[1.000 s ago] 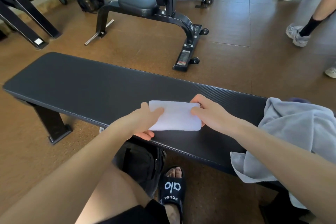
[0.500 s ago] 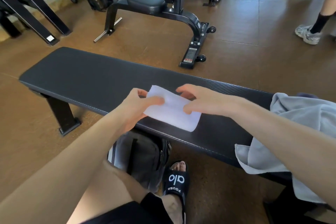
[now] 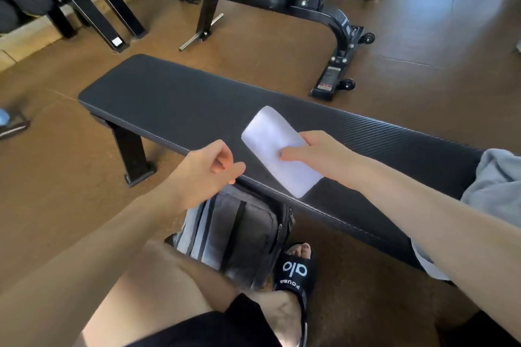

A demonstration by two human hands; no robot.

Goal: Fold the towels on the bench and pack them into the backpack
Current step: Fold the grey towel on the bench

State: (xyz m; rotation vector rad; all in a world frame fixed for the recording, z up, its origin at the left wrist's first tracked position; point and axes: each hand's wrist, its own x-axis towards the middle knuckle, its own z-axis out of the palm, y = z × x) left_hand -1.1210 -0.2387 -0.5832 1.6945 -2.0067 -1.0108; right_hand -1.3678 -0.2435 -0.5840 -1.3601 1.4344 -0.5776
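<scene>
- A grey towel [image 3: 496,177] is heaped at the right end of our desk [image 3: 169,98]; a weight machine [image 3: 318,5] stands beyond it on the floor.
- The backpack [image 3: 239,231] stands under the desk's near edge, beside our sandal [image 3: 294,273].
- Our right hand [image 3: 315,152] pinches the folded white towel [image 3: 277,149], held tilted over the desk.
- Our left hand [image 3: 205,169] hovers beside it, fingers loosely curled, holding nothing.
- The sandal reads "alo".

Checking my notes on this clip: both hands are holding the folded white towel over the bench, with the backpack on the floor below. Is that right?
Not quite. In the head view only the right hand holds the folded white towel over the bench; the left hand is beside it, holding nothing. The backpack is on the floor below.
</scene>
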